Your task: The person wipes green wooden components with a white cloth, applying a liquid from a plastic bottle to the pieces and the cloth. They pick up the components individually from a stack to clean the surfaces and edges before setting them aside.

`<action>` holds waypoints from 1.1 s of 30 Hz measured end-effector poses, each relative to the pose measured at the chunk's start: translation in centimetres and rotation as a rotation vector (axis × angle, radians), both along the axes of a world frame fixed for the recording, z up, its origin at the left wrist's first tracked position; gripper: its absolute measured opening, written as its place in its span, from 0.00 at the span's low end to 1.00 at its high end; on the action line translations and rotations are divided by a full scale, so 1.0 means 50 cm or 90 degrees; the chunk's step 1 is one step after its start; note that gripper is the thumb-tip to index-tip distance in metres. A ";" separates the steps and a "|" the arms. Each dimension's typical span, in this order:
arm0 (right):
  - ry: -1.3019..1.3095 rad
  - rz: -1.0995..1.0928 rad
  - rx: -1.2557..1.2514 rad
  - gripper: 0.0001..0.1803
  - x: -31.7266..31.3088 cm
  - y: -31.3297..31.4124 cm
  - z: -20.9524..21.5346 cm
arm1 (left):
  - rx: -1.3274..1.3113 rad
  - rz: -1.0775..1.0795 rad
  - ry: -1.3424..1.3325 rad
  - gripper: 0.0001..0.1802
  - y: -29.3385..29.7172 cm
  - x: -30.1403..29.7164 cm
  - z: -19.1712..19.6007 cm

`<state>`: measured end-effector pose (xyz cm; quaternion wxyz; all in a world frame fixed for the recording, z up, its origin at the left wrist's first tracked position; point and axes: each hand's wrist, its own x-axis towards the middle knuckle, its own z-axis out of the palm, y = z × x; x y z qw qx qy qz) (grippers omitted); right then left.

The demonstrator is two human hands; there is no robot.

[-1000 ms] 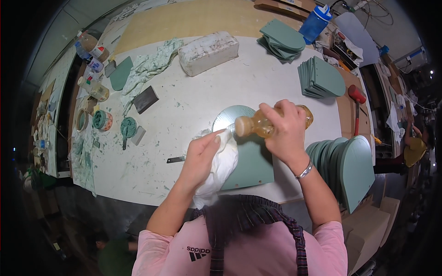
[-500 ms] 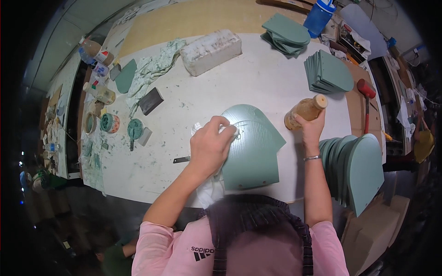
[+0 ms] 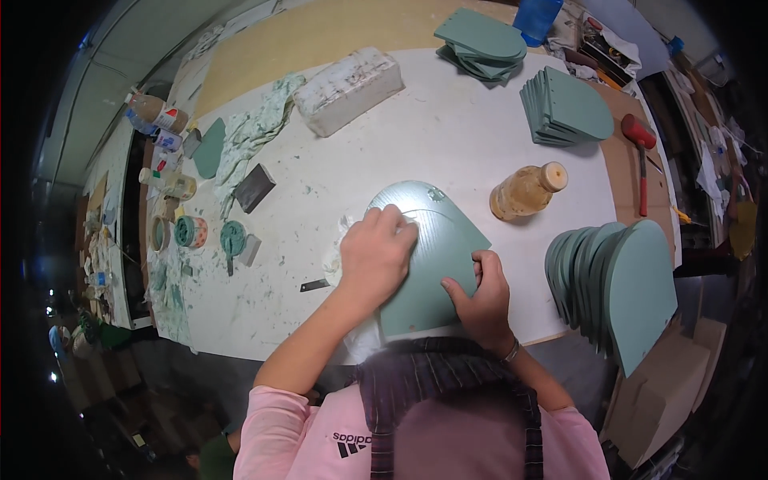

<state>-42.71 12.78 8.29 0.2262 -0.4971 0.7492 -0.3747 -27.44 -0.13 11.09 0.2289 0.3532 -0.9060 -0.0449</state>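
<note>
Worn on the head, the left of two side-by-side fisheye cameras looks steeply down and forward over the table (image 3: 448, 120), upright and unmirrored. The left hand (image 3: 378, 254) and right hand (image 3: 485, 300) sit near the middle, fairly close to the lens; the apron (image 3: 448, 364), nearer still, lies at lower centre. The view is wide enough (straight edges bend toward its rim) to take in the table's far side above and boxes (image 3: 656, 408) at lower right.

Workshop: green-smeared table (image 3: 276, 288), stacks of cut green panels (image 3: 640, 292), red mallet (image 3: 639, 134), paste tub (image 3: 192, 232), stained rag (image 3: 254, 124), cardboard boxes (image 3: 660, 400) alongside.
</note>
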 end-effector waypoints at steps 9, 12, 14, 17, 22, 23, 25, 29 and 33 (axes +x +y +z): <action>-0.176 -0.010 -0.018 0.23 -0.004 0.001 -0.044 | -0.024 0.015 -0.049 0.05 -0.003 -0.039 0.004; -0.172 -0.016 -0.011 0.23 -0.006 0.001 -0.039 | 0.020 0.040 -0.106 0.08 -0.001 0.002 0.017; -0.119 -0.008 -0.004 0.23 -0.005 0.002 -0.037 | 0.012 0.051 -0.107 0.08 0.007 0.003 0.018; -0.131 -0.005 -0.027 0.23 0.001 0.001 -0.044 | -0.021 0.037 -0.066 0.08 0.011 -0.028 0.010; -0.243 -0.030 0.021 0.25 -0.010 0.002 -0.040 | 0.047 0.081 -0.089 0.09 0.035 0.040 0.031; -0.243 -0.032 0.019 0.25 -0.010 0.001 -0.041 | 0.045 0.079 -0.089 0.09 0.041 0.068 0.034; -0.266 -0.010 0.045 0.24 -0.014 0.005 -0.042 | 0.099 0.168 -0.041 0.09 0.060 0.118 0.038; -0.498 -0.028 0.033 0.22 -0.026 -0.004 -0.025 | 0.165 0.262 0.041 0.08 0.097 0.160 0.019; -0.621 -0.081 0.059 0.17 -0.018 -0.003 -0.012 | 0.153 0.214 0.168 0.09 0.111 0.133 0.032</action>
